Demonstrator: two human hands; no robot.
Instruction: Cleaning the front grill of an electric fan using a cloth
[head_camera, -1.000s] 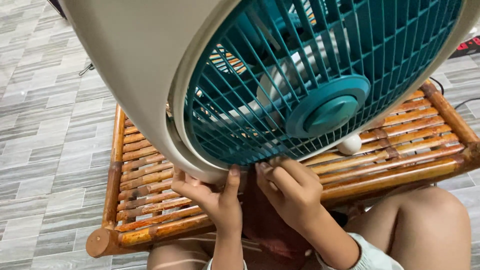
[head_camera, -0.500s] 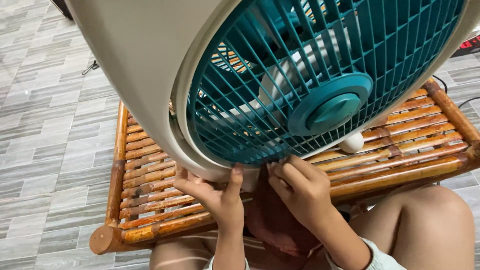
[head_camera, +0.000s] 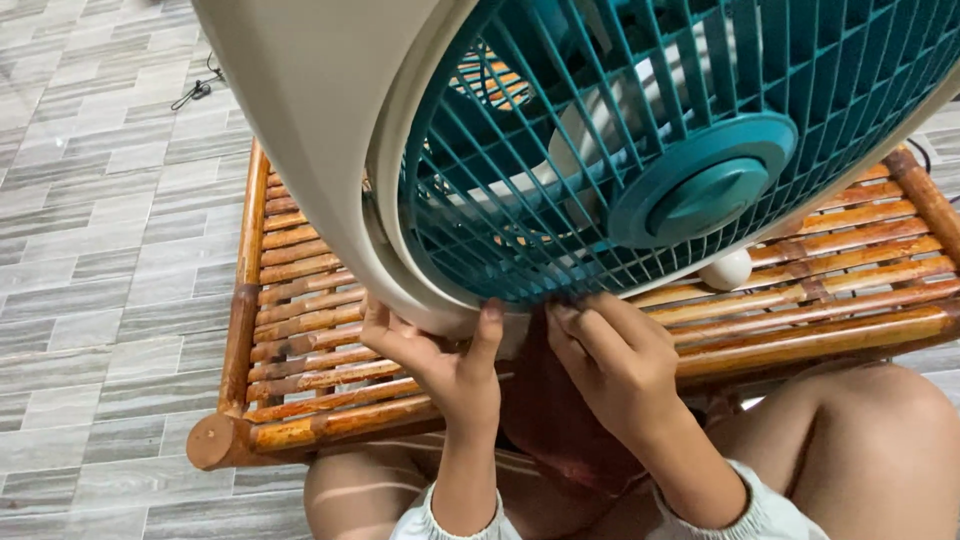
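Grey floor tiles (head_camera: 110, 230) surround a low bamboo table (head_camera: 300, 330) on which a big cream fan (head_camera: 330, 130) tilts, filling twelve to three o'clock. At six o'clock the left hand (head_camera: 440, 365) cups its bottom rim while the right hand (head_camera: 615, 365), fingers curled narrow, presses a dark red cloth (head_camera: 545, 420) against the teal grille (head_camera: 640, 140).

A slatted bamboo surface (head_camera: 300, 330) stands on the grey tiled floor (head_camera: 100, 250) just beyond the hands. A fan (head_camera: 330, 120) stands on it, one white foot (head_camera: 727, 270) past the right hand (head_camera: 615, 365).
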